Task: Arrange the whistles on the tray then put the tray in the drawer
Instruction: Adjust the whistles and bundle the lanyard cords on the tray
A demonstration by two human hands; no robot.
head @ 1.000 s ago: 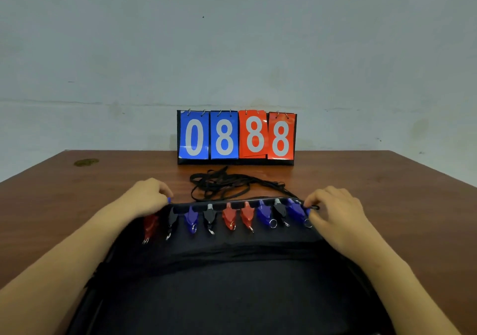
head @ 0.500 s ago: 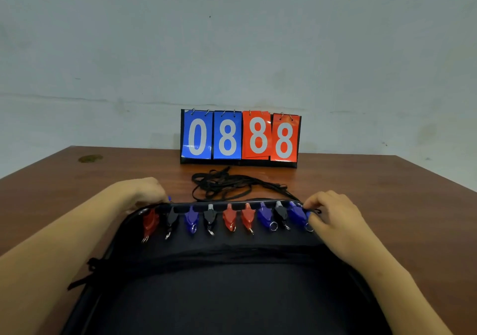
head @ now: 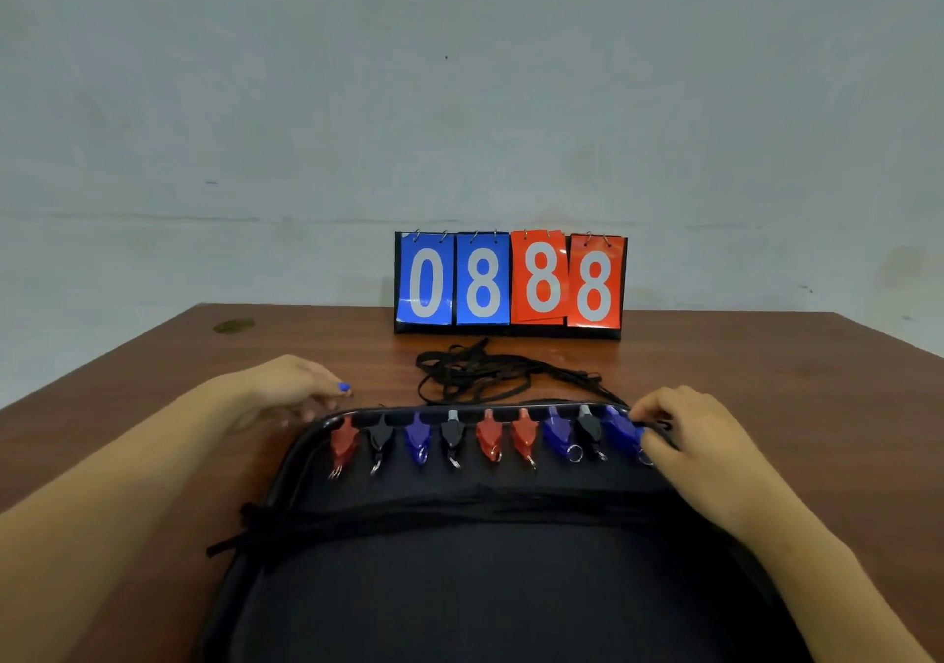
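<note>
Nine red, black and blue plastic whistles (head: 490, 437) lie in a row along the far edge of a black fabric tray (head: 459, 586), between the hands. The right hand (head: 684, 437) pinches the rightmost blue whistle (head: 624, 431). The left hand (head: 291, 389), just left of the tray on the brown wooden table (head: 153, 407), holds a small blue piece (head: 344, 386) in curled fingers.

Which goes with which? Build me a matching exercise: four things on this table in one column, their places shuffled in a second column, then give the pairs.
Things:
1. scoreboard
2. black cords
3. whistles
4. left hand

Places:
A. in a row along the tray's far edge
B. against the wall, at the table's back
C. on the table, left of the tray
D. between scoreboard and tray

Pairs: 1-B, 2-D, 3-A, 4-C
</note>
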